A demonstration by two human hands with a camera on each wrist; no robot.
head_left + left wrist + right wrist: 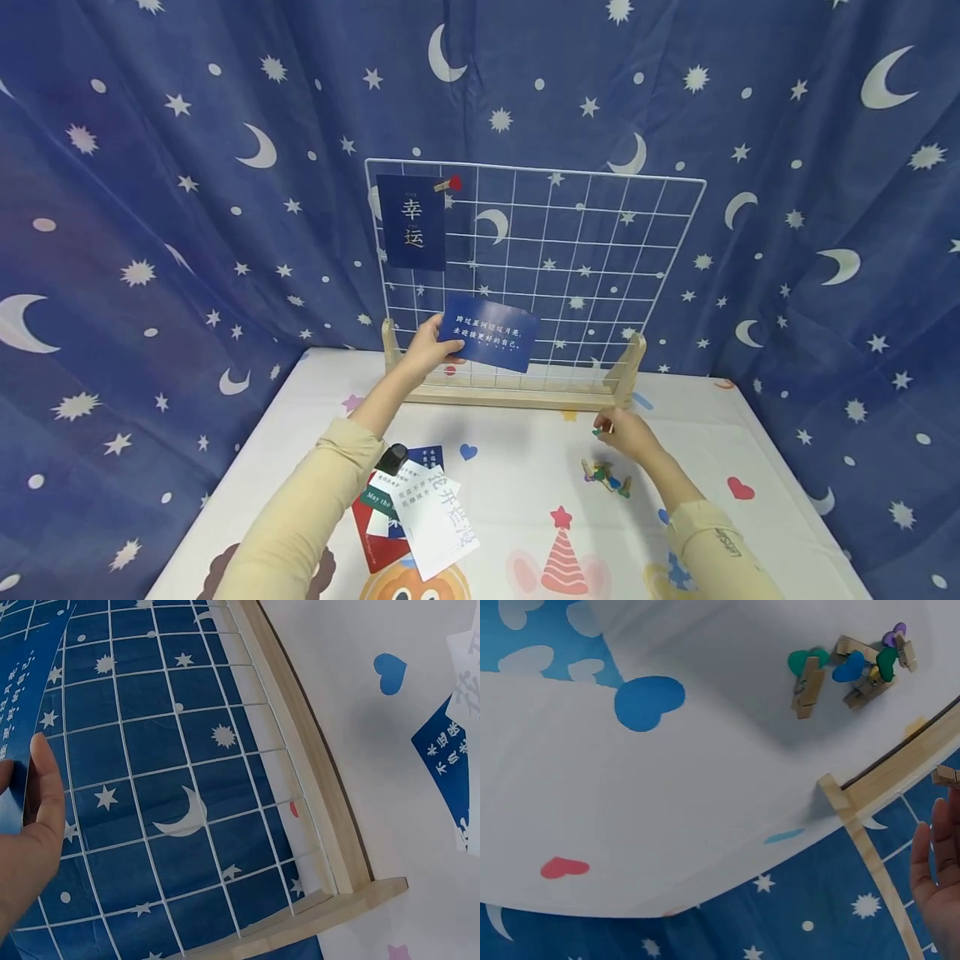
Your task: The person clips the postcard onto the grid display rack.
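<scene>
A blue card with white lettering (495,335) is gripped at its left edge by my left hand (427,350), thumb in front. It is held before the lower left part of the white wire grid (551,296). In the left wrist view, the left hand (34,832) shows at the left edge with the card partly cut off. My right hand (626,433) pinches a small wooden clothespin (946,776), a bit of green showing at the fingertips in the head view. Just below that hand lies a pile of decorated wooden clothespins (606,477) on the table.
At the grid's upper left hangs a dark blue card (411,223), held by a clothespin with a red heart (450,184). The grid stands in a wooden base (495,396). Overlapping cards (431,521) and a small black object (392,458) lie near the left forearm.
</scene>
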